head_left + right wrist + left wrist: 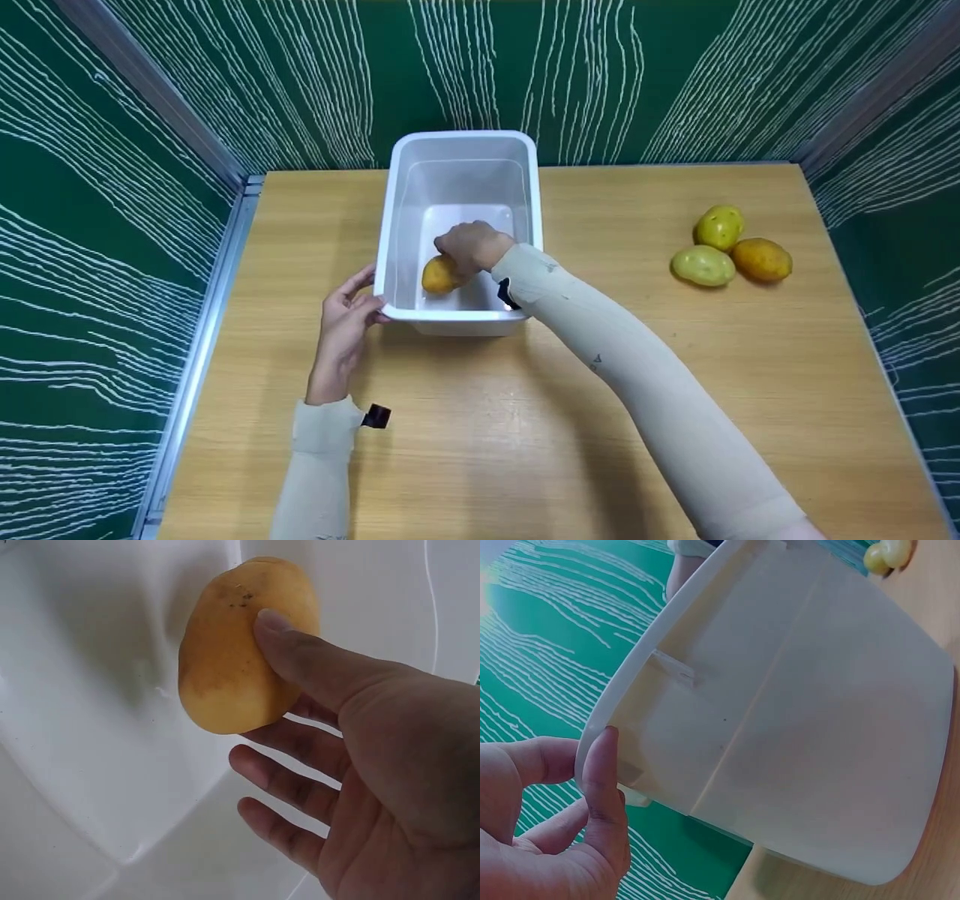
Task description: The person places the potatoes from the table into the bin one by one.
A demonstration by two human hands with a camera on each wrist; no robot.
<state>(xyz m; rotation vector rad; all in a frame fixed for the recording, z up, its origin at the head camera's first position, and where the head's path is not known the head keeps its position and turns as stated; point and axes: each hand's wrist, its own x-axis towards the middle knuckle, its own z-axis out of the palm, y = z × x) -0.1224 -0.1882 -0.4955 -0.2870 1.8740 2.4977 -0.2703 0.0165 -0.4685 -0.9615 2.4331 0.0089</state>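
Inside a deep white plastic tub [459,319], my right hand [474,247] holds a yellow-brown potato [439,275]. In the right wrist view the thumb lies across the potato [240,652] with fingers behind it, and two other fingers stand apart from it. My left hand [349,319] grips the tub's rim at its near left corner. The left wrist view shows the thumb and fingers of the left hand [562,817] pinching that rim, with the tub's outer wall [802,705] beside them.
To the right on the wooden table [480,435] lie a yellow-green potato [720,228], a pale green potato [703,266] and a brownish-yellow potato [762,259], close together. Green walls with white wavy lines [450,67] stand behind and at both sides.
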